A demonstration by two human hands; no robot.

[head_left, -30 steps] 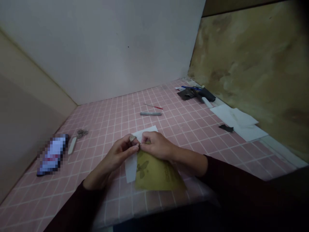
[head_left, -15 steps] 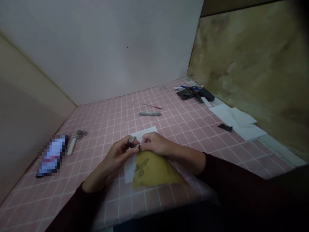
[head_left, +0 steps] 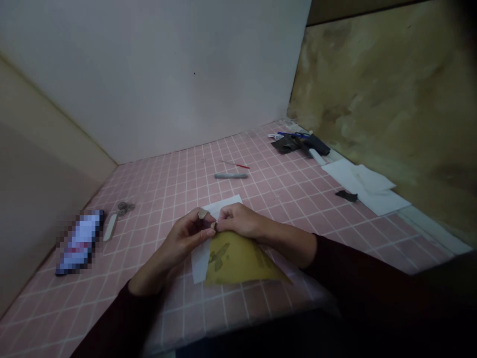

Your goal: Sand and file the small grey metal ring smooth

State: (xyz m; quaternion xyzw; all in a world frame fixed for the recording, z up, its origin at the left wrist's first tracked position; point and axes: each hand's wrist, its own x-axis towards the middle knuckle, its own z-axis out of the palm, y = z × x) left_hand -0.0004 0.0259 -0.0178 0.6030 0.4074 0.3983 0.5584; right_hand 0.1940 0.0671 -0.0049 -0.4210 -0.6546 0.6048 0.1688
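A yellow sheet (head_left: 238,258) with a dark winged print curves up from the near part of the table, its top edge under my fingers. My right hand (head_left: 240,221) is closed, pinching that top edge. At the sheet's top left corner, the thumb and fingers of my left hand (head_left: 188,233) are bent together, their tips close to my right fingertips. Beige wraps show on the left thumb and a left finger. What exactly lies between the fingertips is too small to make out. Partly beneath hands and sheet lies white paper (head_left: 201,263).
A grey pen-like stick (head_left: 231,175) and a thin red-handled tool (head_left: 242,166) lie ahead. Scissors (head_left: 124,206), a white strip (head_left: 111,227) and a pixelated object (head_left: 80,241) are left. Dark scraps (head_left: 286,144) and white sheets (head_left: 367,191) lie along the right wall.
The lower edge of the yellow sheet has risen slightly, and its print shows more plainly. Both hands keep almost the same place; the view has shifted a little.
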